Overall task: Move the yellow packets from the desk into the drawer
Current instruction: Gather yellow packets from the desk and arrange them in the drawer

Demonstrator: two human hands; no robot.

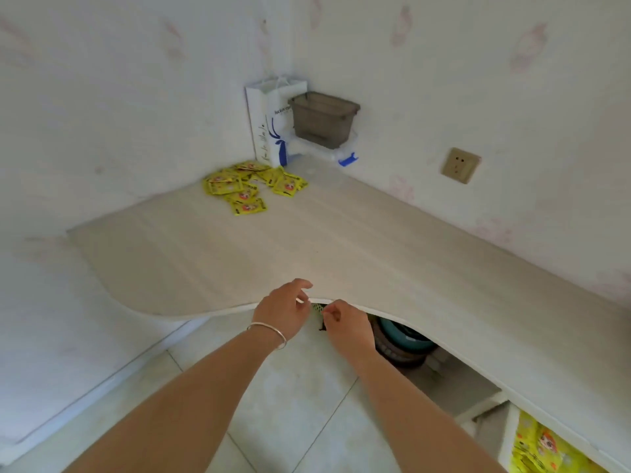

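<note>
A loose pile of yellow packets (252, 186) lies in the desk's far corner, on the pale wooden desk (307, 247). More yellow packets (546, 448) show in the open drawer (508, 435) under the desk at the lower right. Both hands are at the desk's curved front edge, far from the pile. My left hand (283, 307), with a silver bangle on the wrist, has its fingers apart against the edge. My right hand (345, 327) is curled just below the edge. A small greenish scrap (317, 307) shows between the two hands; which hand holds it is unclear.
A white paper bag (269, 124) with blue print and a grey plastic bin (322, 119) stand in the corner behind the pile. A wall socket (459, 164) sits on the right wall. Stacked basins (403, 346) rest under the desk. The floor is tiled.
</note>
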